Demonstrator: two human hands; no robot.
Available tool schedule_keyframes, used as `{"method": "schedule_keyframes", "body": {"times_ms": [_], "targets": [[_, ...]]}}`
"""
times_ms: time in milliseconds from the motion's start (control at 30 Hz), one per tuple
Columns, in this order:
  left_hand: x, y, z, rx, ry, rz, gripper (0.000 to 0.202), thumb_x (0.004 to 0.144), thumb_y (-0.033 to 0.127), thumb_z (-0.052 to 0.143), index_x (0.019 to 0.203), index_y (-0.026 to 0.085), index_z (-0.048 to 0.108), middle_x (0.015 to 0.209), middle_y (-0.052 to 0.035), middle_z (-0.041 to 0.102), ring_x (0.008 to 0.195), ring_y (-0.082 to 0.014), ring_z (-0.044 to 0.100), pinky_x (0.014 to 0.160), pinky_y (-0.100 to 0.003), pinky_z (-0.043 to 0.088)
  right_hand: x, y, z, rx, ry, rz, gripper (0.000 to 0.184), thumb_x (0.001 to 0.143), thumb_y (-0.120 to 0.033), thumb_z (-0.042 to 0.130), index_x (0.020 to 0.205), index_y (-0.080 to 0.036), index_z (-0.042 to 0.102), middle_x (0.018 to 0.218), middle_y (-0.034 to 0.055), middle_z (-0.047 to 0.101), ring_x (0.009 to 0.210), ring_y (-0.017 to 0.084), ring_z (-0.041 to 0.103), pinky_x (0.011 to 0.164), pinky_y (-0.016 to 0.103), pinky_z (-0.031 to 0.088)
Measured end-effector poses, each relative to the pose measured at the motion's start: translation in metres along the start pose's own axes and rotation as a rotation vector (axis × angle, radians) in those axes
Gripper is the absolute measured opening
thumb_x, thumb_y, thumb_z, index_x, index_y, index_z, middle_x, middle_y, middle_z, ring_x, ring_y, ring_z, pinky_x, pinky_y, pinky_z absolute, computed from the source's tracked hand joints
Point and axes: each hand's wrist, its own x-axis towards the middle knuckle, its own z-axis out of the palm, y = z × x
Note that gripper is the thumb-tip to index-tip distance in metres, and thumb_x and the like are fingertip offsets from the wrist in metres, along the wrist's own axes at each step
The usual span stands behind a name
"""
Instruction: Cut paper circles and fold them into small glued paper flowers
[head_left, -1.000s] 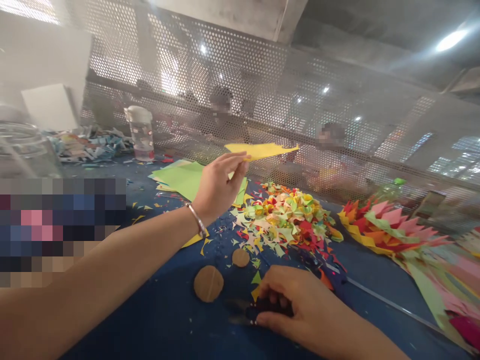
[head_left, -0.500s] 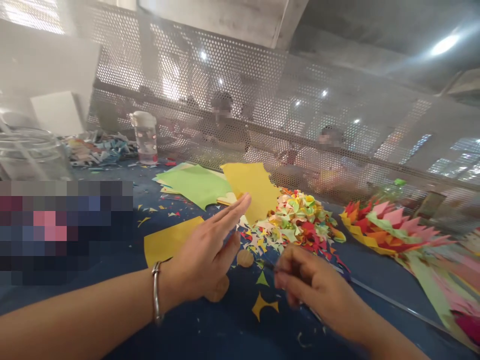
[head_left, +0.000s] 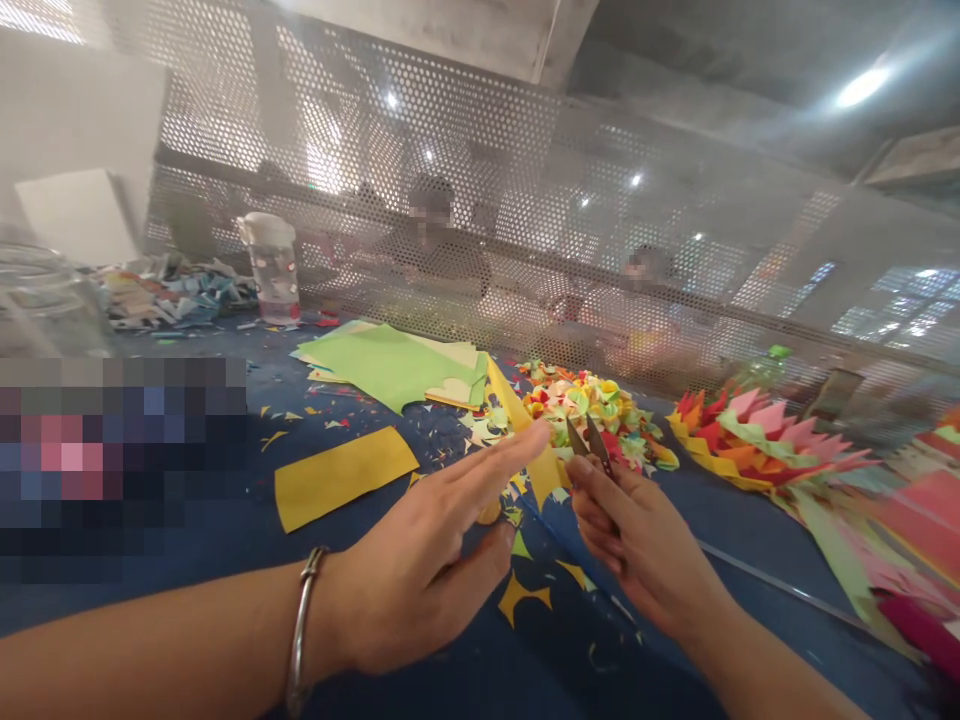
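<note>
Yellow paper is what the hands are busy with: the sheet (head_left: 545, 475) stands on a slant by the left hand's (head_left: 427, 560) fingertips, above the blue worktop (head_left: 232, 510). Those fingers lie flat, side by side, with the thumb lower down; I cannot tell if that grip pinches the sheet. The right hand (head_left: 637, 535) is wrapped around the scissors (head_left: 598, 445), blades a little apart and pointing up. It seems to be a step of lining up paper and scissors. The next move looks to need a firm left grip and a steady sheet. Half a second ago the sheet showed its wide face; now it looks thin. The blades, blurry then, now show clearly.
</note>
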Motion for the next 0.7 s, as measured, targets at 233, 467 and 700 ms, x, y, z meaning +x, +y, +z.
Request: {"method": "schedule_keyframes", "body": {"times_ms": [233, 467, 700], "targets": [[-0.001, 0.004, -0.003, -0.017, -0.126, 0.096, 0.076, 0.083, 0.0, 0.045, 0.152, 0.012, 0.018, 0.16, -0.0091, 0.025, 0.147, -0.0171, 0.022, 0.122, -0.029, 0.019, -0.004, -0.008, 0.002, 0.136, -0.038, 0.099, 0.037, 0.079, -0.05, 0.074, 0.069, -0.019, 0.057, 0.047, -0.0104, 0.036, 0.036, 0.003, 0.021, 0.031, 0.014, 0.02], [0.0, 0.004, -0.004, -0.046, -0.246, 0.226, 0.081, 0.08, -0.001, 0.046, 0.153, 0.005, 0.011, 0.163, -0.0127, 0.012, 0.15, -0.0244, 0.012, 0.122, -0.039, 0.02, -0.007, -0.008, 0.002, 0.284, -0.068, 0.162, 0.038, 0.074, -0.046, 0.079, 0.063, -0.019, 0.055, 0.045, -0.0104, 0.039, 0.034, 0.002, 0.021, 0.03, 0.013, 0.022], [-0.002, 0.007, 0.001, -0.058, -0.245, 0.152, 0.091, 0.078, 0.002, 0.047, 0.155, 0.024, 0.003, 0.164, -0.0043, 0.009, 0.149, -0.0286, 0.015, 0.12, -0.043, 0.028, -0.012, -0.004, 0.006, 0.274, -0.102, 0.152, 0.034, 0.081, -0.05, 0.069, 0.066, -0.021, 0.06, 0.035, -0.0105, 0.034, 0.033, 0.004, 0.016, 0.03, 0.014, 0.021]]}}
